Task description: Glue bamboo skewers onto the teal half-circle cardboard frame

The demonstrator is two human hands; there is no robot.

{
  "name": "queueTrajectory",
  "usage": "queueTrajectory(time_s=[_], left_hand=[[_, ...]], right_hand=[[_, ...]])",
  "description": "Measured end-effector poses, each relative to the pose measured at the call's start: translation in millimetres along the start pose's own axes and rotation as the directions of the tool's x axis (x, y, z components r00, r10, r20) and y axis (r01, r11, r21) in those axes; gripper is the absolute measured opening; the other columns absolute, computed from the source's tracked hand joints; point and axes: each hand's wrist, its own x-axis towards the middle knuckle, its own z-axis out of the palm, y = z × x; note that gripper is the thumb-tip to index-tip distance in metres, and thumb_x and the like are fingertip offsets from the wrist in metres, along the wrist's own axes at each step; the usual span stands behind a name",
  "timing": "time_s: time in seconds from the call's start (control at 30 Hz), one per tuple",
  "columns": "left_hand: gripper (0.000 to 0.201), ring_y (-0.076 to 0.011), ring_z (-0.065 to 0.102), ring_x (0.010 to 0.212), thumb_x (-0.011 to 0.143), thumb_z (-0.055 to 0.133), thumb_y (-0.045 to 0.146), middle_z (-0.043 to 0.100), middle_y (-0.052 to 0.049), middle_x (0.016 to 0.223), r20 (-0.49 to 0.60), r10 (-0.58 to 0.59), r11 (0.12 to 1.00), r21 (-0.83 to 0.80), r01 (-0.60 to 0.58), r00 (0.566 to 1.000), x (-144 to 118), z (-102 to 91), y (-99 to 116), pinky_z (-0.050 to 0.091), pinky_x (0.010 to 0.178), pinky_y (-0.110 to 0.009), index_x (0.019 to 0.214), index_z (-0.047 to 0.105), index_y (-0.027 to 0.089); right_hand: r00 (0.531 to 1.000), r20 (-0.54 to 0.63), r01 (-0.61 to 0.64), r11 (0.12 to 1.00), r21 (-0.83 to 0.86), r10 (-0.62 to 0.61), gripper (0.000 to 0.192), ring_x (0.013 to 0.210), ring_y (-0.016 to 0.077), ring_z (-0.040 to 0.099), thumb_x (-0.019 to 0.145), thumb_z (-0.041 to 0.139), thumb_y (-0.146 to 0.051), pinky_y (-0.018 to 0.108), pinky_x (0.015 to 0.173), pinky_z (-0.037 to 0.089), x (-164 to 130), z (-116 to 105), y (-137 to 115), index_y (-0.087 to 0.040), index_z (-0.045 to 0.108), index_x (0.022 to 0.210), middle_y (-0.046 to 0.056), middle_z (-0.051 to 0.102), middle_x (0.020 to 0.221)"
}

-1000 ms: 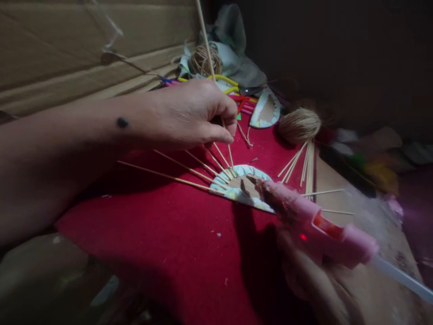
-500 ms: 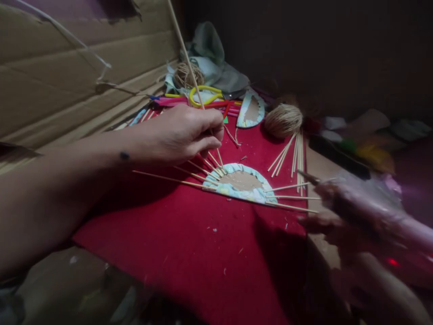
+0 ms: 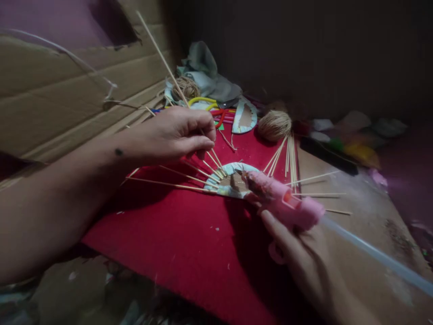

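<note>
Between the fingers of my left hand (image 3: pixel 189 133) is a thin wooden stick (image 3: pixel 162 58), slanting up to the left above the red board. My right hand (image 3: pixel 301 253) is wrapped round a pink glue gun (image 3: pixel 277 194) with a clear glue stick (image 3: pixel 375 253) trailing from its back. The gun's nozzle points over a half-round cardboard piece (image 3: pixel 226 192) edged with pale blue cloth. Several thin sticks (image 3: pixel 182 186) fan out from both sides of this piece. The gun covers much of its right part.
Loose sticks (image 3: pixel 291 158) lie beside a twine ball (image 3: pixel 275 125). A second half-round piece (image 3: pixel 244 116), yellow-handled scissors (image 3: pixel 203 103) and crumpled cloth (image 3: pixel 216 81) are at the back. A cardboard wall (image 3: pixel 67 99) stands at left. The red board (image 3: pixel 189 243) lies beneath.
My right hand has brought the glue gun leftward from the right edge, over the half-round piece. The stick in my left hand tilts more to the left. The view has shifted slightly.
</note>
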Motion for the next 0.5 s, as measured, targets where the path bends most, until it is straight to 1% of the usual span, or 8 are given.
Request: queueTrajectory(time_s=[0.07,0.13,0.2,0.27,0.33,0.4,0.43,0.5], left_hand=[[0.011,-0.0097,0.058,0.055,0.084,0.049,0.016,0.062,0.001,0.062,0.059,-0.06,0.996,-0.065,0.064,0.996,4.2,3.2,-5.5,0.041,0.054,-0.02,0.076,0.055,0.015],[0.01,-0.0101,0.059,0.055,0.085,0.049,0.016,0.063,0.0,0.062,0.081,-0.084,0.995,-0.055,0.088,0.993,6.9,7.2,-8.9,0.043,0.053,-0.021,0.076,0.054,0.015],[0.011,-0.0104,0.059,0.058,0.085,0.051,0.018,0.065,-0.001,0.066,0.042,-0.04,0.999,0.017,0.039,0.998,7.2,10.3,-9.9,0.043,0.055,-0.022,0.076,0.055,0.015],[0.011,-0.0107,0.058,0.061,0.085,0.053,0.021,0.065,-0.002,0.069,-0.002,0.052,0.994,0.092,-0.052,0.999,5.6,11.6,-9.5,0.043,0.056,-0.023,0.076,0.056,0.016],[0.009,-0.0109,0.058,0.063,0.085,0.054,0.019,0.065,-0.002,0.07,-0.008,0.14,0.984,0.112,-0.138,0.99,3.1,10.6,-8.4,0.043,0.057,-0.023,0.076,0.057,0.016],[0.009,-0.0112,0.06,0.063,0.084,0.054,0.017,0.065,-0.002,0.069,-0.022,0.183,0.981,0.075,-0.181,0.983,0.3,7.2,-6.6,0.045,0.058,-0.023,0.076,0.058,0.017],[0.01,-0.0114,0.061,0.063,0.085,0.054,0.017,0.066,-0.002,0.068,-0.052,0.185,0.983,0.032,-0.183,0.981,-1.0,4.6,-5.4,0.046,0.058,-0.023,0.076,0.059,0.016],[0.009,-0.012,0.063,0.061,0.086,0.055,0.018,0.066,-0.002,0.067,-0.145,0.117,0.987,-0.096,-0.132,0.983,-2.7,-1.5,-3.4,0.049,0.06,-0.025,0.078,0.06,0.016]], right_hand=[[1.0,0.017,-0.024,1.0,-0.007,0.024,0.046,0.103,0.0298,0.07,0.089,0.062,-0.027,0.04,0.08,0.063,-0.6,0.5,0.7,-0.025,0.06,0.135,0.006,0.074,0.112],[1.0,0.019,-0.01,1.0,-0.024,0.011,0.044,0.107,0.0315,0.068,0.089,0.062,-0.027,0.041,0.084,0.062,0.6,2.0,0.4,-0.025,0.062,0.133,0.006,0.072,0.117],[0.999,0.02,0.031,0.999,-0.019,-0.031,0.04,0.11,0.0331,0.066,0.089,0.062,-0.028,0.041,0.087,0.062,3.4,4.1,-0.8,-0.024,0.065,0.129,0.006,0.071,0.119],[0.998,0.032,0.059,0.998,0.004,-0.059,0.039,0.114,0.0343,0.065,0.089,0.061,-0.029,0.041,0.09,0.06,6.5,5.8,-1.6,-0.024,0.066,0.127,0.006,0.071,0.12],[0.997,0.041,0.062,0.998,0.029,-0.063,0.04,0.119,0.0337,0.062,0.09,0.06,-0.03,0.042,0.095,0.058,8.9,6.3,-1.0,-0.024,0.064,0.129,0.005,0.069,0.124],[0.998,0.047,0.048,0.997,0.064,-0.051,0.04,0.123,0.0308,0.06,0.092,0.058,-0.03,0.041,0.101,0.054,10.1,5.6,1.3,-0.026,0.062,0.131,0.004,0.066,0.13],[0.998,0.046,0.043,0.995,0.086,-0.047,0.039,0.124,0.029,0.059,0.093,0.057,-0.03,0.041,0.104,0.052,10.2,4.9,3.0,-0.027,0.061,0.132,0.004,0.065,0.132],[0.998,0.042,0.04,0.991,0.128,-0.046,0.038,0.126,0.0257,0.058,0.093,0.057,-0.029,0.04,0.108,0.047,9.8,3.3,6.9,-0.029,0.061,0.131,0.002,0.064,0.134]])
